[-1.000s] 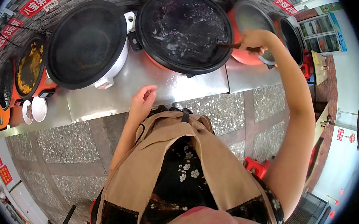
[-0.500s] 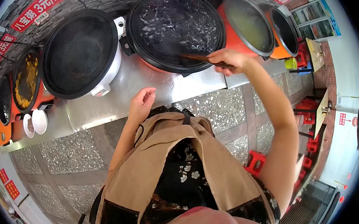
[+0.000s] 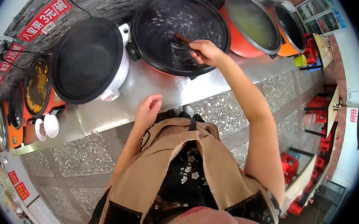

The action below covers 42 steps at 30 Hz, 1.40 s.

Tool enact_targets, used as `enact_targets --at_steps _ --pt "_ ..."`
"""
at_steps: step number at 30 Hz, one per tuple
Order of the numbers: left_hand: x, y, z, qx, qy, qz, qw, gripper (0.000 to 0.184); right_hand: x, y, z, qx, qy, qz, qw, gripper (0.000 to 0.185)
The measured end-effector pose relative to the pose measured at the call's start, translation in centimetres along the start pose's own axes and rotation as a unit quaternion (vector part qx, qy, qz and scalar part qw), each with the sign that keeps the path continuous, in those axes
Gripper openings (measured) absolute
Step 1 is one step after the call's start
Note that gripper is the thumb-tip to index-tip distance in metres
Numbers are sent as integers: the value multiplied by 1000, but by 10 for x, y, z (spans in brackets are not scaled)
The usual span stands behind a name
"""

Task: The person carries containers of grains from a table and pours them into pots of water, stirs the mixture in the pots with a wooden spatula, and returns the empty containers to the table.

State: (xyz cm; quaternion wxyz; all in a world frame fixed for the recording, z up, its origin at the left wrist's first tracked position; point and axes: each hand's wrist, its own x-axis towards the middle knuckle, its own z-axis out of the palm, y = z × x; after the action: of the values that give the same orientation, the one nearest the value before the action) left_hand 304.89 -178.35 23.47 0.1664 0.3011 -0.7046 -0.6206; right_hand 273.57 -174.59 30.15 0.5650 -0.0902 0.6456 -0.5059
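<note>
Right hand [image 3: 207, 52]: closed round the wooden utensil [image 3: 183, 37]
Wooden utensil: long axis slants, far end forward-left of the grip, over the black-rimmed pot [image 3: 166, 70]
Left hand [image 3: 147, 110]: loosely half-curled, nearer the body

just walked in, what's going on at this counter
A person's right hand grips a brown stick-like utensil over the dark contents of a large black-rimmed pot. Whether its tip dips in is hard to tell. The left hand is empty and loosely curled, near the edge of the metal counter. A white cooker stands beside the pot.
</note>
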Motion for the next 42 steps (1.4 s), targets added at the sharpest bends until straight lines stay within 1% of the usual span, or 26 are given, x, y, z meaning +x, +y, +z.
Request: enact_targets --at_steps 1,2,4,5,8,10,11,12,14,15,17,18,20,22,23,25,26,28,30,31,32,34,36,38,40,42 --pt "-2 1 -1 2 -1 -7 1000 21 -8 -1 -6 -62 4 -18 998 15" --pt "-4 -2 -1 4 -1 -6 1000 21 -18 -3 -11 -60 3 -19 998 15" --pt "-7 -8 0 9 9 -7 1000 21 -44 -9 -20 -252 6 -45 967 14" --pt "-6 -10 1 11 9 -6 1000 21 -56 -9 -26 -250 5 -46 967 14" --pt "-3 -9 6 -4 -5 -22 1000 21 -92 -7 -39 -312 59 -78 945 19" --pt "6 4 9 20 -43 -22 999 22 -121 -11 -47 -349 128 -148 916 28" --pt "7 9 16 22 -46 -18 999 22 -133 -11 -54 -359 156 -158 906 35" --pt "9 13 23 23 -43 -4 999 22 -144 -10 -63 -356 160 -161 906 35" --pt "15 18 42 26 -46 15 999 21 -159 -5 -83 -384 198 -221 874 37" --pt "19 18 52 34 -54 15 998 21 -162 0 -97 -381 205 -223 874 37" --pt "31 17 74 45 -66 21 997 22 -163 8 -128 -428 292 -320 793 37" --pt "37 17 85 39 -76 17 996 21 -166 5 -148 -427 296 -321 792 37" --pt "46 21 110 35 -88 16 995 21 -184 -6 -187 -418 345 -358 760 37" --pt "45 25 137 46 -98 21 994 21 -223 -28 -216 -513 363 -293 720 38" --pt "45 27 154 46 -95 17 994 21 -235 -34 -236 -514 359 -293 722 38" --pt "59 34 194 34 -81 6 996 20 -245 -51 -280 -611 357 -228 668 44" --pt "68 40 214 34 -78 2 996 20 -244 -61 -300 -612 352 -228 670 44" --pt "83 57 256 29 -94 -19 995 21 -242 -76 -335 -685 325 -196 622 44" --pt "90 67 289 32 -99 -33 994 22 -236 -79 -364 -707 299 -192 612 42" --pt "91 69 302 26 -108 -22 994 22 -234 -79 -375 -726 279 -185 601 41" --pt "92 71 314 21 -117 -10 993 23 -231 -79 -383 -728 272 -188 601 41" --pt "94 80 328 19 -101 -25 994 22 -221 -79 -390 -741 235 -195 599 39" --pt "95 86 335 25 -75 -38 996 21 -204 -73 -398 -741 219 -194 605 38" --pt "95 87 340 20 -56 -41 997 20 -187 -62 -405 -743 174 -217 609 39" --pt "95 90 339 21 -45 -40 998 20 -171 -49 -406 -735 163 -220 620 37" --pt "93 97 335 16 -31 -72 997 19 -160 -39 -399 -738 150 -183 632 39"
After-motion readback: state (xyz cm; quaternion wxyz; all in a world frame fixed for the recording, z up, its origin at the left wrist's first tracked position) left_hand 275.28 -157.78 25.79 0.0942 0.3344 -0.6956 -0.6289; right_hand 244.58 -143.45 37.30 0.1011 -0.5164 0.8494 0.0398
